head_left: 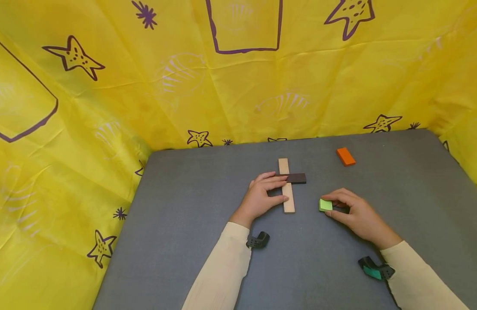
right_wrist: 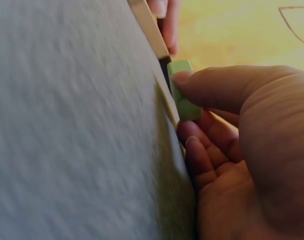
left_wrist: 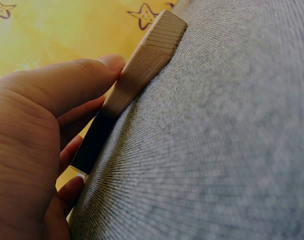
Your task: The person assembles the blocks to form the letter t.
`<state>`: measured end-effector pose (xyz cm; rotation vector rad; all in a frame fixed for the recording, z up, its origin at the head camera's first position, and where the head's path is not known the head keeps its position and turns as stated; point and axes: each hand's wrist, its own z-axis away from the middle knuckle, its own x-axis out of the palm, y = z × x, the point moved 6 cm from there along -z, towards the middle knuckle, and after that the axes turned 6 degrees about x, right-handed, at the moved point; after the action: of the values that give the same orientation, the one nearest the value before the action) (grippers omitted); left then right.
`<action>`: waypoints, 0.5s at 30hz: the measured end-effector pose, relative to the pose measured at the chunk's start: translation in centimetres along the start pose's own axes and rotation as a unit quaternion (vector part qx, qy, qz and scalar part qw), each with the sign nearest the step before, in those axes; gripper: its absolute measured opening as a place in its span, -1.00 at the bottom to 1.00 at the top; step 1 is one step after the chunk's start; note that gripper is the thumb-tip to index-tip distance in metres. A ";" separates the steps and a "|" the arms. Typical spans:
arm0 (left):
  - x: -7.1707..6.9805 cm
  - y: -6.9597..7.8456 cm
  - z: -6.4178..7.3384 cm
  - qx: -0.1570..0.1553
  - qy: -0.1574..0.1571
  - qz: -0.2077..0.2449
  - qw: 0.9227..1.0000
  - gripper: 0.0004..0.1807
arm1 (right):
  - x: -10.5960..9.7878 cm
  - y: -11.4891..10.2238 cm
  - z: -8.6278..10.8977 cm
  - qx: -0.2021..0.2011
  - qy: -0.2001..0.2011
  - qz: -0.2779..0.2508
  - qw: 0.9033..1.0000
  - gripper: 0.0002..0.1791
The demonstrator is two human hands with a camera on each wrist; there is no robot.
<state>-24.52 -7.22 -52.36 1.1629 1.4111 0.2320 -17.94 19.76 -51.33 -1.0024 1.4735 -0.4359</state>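
In the head view a pale wooden plank (head_left: 289, 205) lies lengthwise on the table, and a dark brown block (head_left: 298, 178) crosses it, forming a cross shape. My left hand (head_left: 261, 194) rests on them: outstretched fingers lie over the dark block's left part, partly hiding it, while the thumb touches the plank's left edge. The left wrist view shows that thumb against the side of the plank (left_wrist: 144, 57). To the right, my right hand (head_left: 355, 215) pinches a light green block (head_left: 325, 205) between thumb and fingers, low over the table. Its side shows in the right wrist view.
An orange block (head_left: 346, 156) lies farther back on the grey table (head_left: 184, 224), right of the plank. Yellow cloth (head_left: 238, 99) with sea-creature drawings hangs along the back and both sides. Each wrist wears a dark strap mount.
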 end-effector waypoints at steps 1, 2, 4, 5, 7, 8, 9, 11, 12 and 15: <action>0.0 0.0 0.0 0.000 0.000 0.000 1.000 -0.45 | 0.2 -0.1 0.0 -0.001 -0.003 -0.001 1.000 -0.61; 0.0 0.0 0.0 0.000 0.000 0.000 1.000 -0.45 | 0.4 -0.3 0.0 -0.002 -0.006 -0.003 1.000 -0.60; 0.0 0.1 0.0 0.000 -0.001 -0.001 1.000 -0.45 | 0.8 -0.5 0.1 -0.007 -0.012 -0.011 1.000 -0.60; 0.0 0.1 0.0 0.000 -0.001 0.000 1.000 -0.46 | 1.0 -0.6 0.1 -0.010 -0.015 -0.014 1.000 -0.59; 0.0 0.1 0.0 0.000 -0.001 0.000 1.000 -0.46 | 1.3 -0.8 0.1 -0.018 -0.021 -0.020 0.999 -0.59; -0.1 0.1 0.0 0.000 0.000 0.001 1.000 -0.46 | 1.5 -1.0 0.1 -0.022 -0.023 -0.022 0.999 -0.58; -0.1 0.1 0.0 0.000 0.000 0.001 1.000 -0.46 | 1.6 -1.1 0.1 -0.026 -0.025 -0.022 0.999 -0.58; 0.0 0.1 0.0 -0.001 0.000 0.001 1.000 -0.46 | 1.9 -1.3 0.2 -0.032 -0.029 -0.020 0.999 -0.58; 0.0 0.1 0.0 -0.001 0.000 0.000 1.000 -0.46 | 2.1 -1.5 0.2 -0.033 -0.032 -0.019 0.999 -0.57; 0.0 0.1 0.0 0.002 0.001 -0.002 1.000 -0.47 | 2.6 -2.0 0.3 -0.038 -0.036 -0.010 0.999 -0.57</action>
<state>-24.44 -7.19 -52.30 1.1639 1.4151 0.2283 -16.74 16.68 -51.48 -1.0819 1.4245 -0.3562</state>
